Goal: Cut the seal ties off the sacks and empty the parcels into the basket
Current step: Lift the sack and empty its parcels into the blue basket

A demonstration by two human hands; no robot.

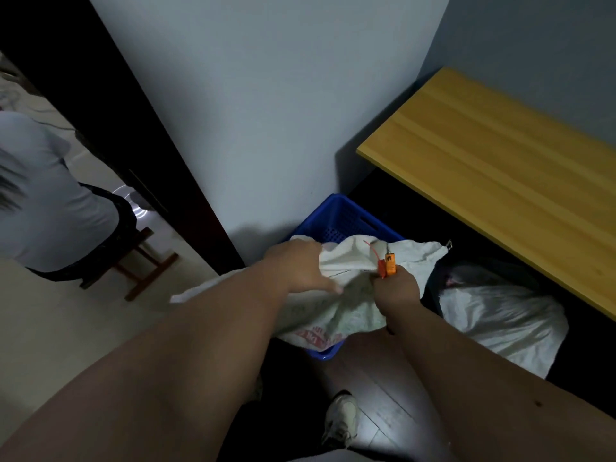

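A white woven sack [346,308] with red print lies draped over the blue plastic basket [343,218] by the wall. My left hand [300,268] presses on the sack's bunched top, fingers spread over the cloth. My right hand [395,288] is closed around an orange cutter [390,261] and a red seal tie [378,260] that sticks up from the fist. Any parcels inside the sack are hidden.
A second white sack [506,318] lies on the floor under the yellow wooden table [493,168] at right. A person in a white shirt [50,201] sits on a wooden stool [143,261] at left beyond the dark door frame. My shoe [340,418] stands on the dark floor.
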